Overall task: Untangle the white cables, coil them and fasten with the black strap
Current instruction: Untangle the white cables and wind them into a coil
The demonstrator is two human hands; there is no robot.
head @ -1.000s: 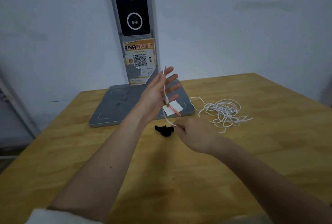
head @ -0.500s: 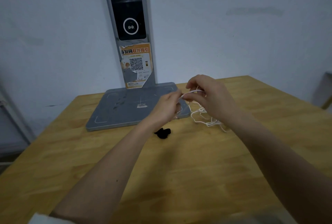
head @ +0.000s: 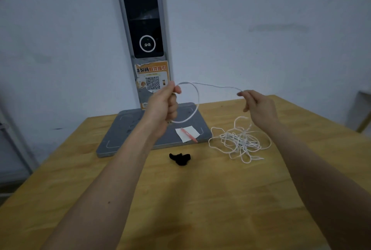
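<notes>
My left hand (head: 164, 105) is raised above the grey base and closed on the white cable, holding one round loop (head: 197, 101) of it. From there the cable runs right to my right hand (head: 259, 105), which pinches it between thumb and fingers. Below my right hand the cable drops into a loose tangled heap (head: 240, 141) on the wooden table (head: 200, 199). The black strap (head: 180, 158) lies crumpled on the table in front of the grey base, apart from both hands.
A grey device base (head: 128, 135) with a tall dark column (head: 145, 29) stands at the table's back against the wall. A white paper slip (head: 185, 132) and an orange pen (head: 190, 136) lie on the base. The table's right edge slopes away.
My hands have moved apart: the left now holds a full loop of cable, and the right has drawn the cable out to the right. The heap on the table is uncovered again.
</notes>
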